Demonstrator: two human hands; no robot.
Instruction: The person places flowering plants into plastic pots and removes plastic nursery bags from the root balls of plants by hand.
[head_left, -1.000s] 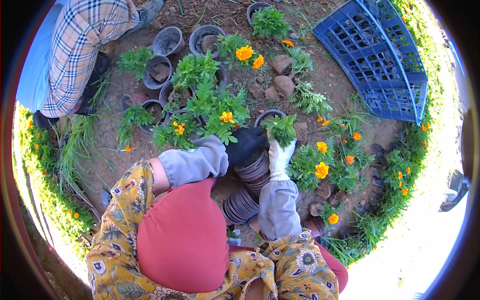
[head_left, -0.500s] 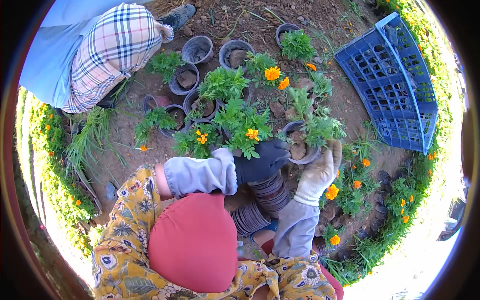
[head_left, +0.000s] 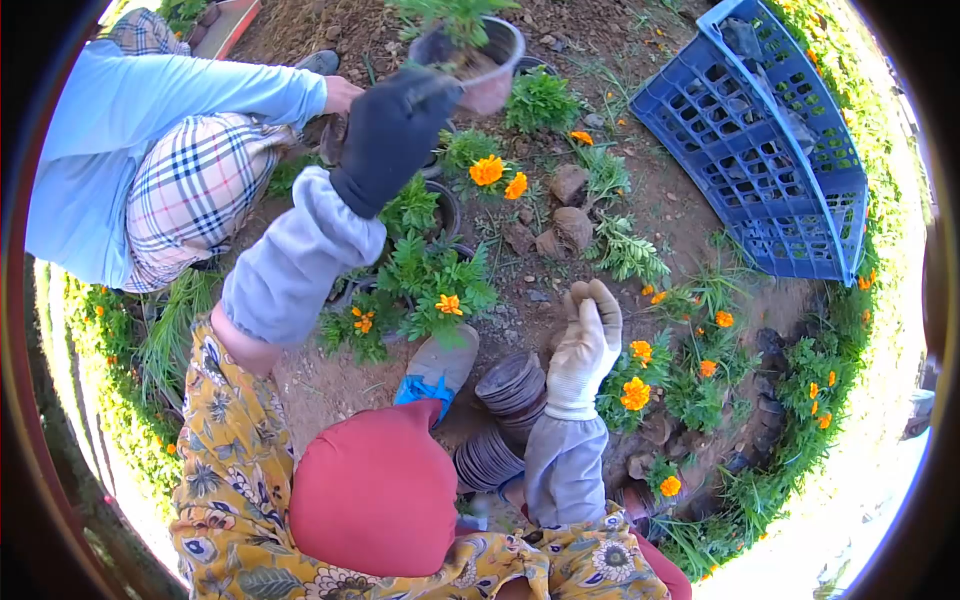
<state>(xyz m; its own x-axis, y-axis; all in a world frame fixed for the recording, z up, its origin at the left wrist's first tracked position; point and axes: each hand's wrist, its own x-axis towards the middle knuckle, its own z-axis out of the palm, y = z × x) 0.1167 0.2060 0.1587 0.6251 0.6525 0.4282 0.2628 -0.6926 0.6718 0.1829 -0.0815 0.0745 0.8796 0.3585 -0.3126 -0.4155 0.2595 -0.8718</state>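
Observation:
My left hand (head_left: 400, 135), in a black glove, reaches far forward and grips the rim of a grey plastic pot holding a leafy potted marigold (head_left: 485, 65). The pot is raised above the other pots, and its plant is cut off by the top of the view. My right hand (head_left: 585, 340), in a whitish glove, is empty with its fingers loosely bent upward. It is near the stacked empty pots (head_left: 515, 385) and a loose marigold plant (head_left: 630, 250) lying on the soil. Potted marigolds (head_left: 440, 280) with orange flowers stand below my left forearm.
A blue plastic crate (head_left: 745, 150) leans at the upper right. Soil clods (head_left: 572, 228) lie mid-view. A co-worker in a light blue sleeve (head_left: 220, 85) crouches at the upper left, one hand (head_left: 342, 95) near the pots. Flowering marigolds (head_left: 705, 370) line the right.
My left hand has carried the potted marigold forward and left, up off its earlier spot. My right hand has let go of the pot. The co-worker's arm has come into view.

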